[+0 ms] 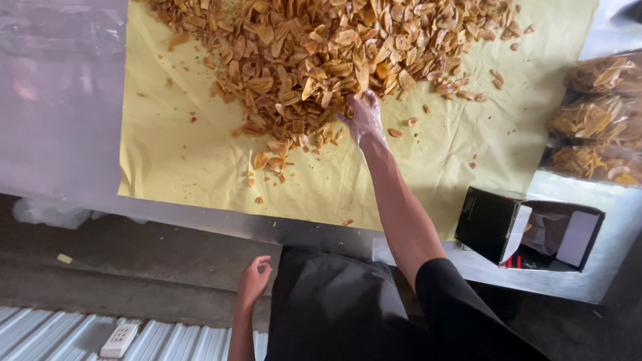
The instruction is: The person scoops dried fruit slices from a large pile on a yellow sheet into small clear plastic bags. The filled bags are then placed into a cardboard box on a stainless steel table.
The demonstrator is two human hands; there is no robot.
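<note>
Chips [321, 60] heaped on yellow paper [187, 160]; right hand [363, 117], gloved, fingers closed on some chips; left hand [254, 279] hangs near, fingers loosely curled, empty.

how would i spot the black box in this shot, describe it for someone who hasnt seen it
Start at the yellow paper sheet under the heap of chips. Just off its lower right corner, on the metal table, lies the black box, open on its side. Unlike the clear chip bags above it, it is dark and angular.
</note>
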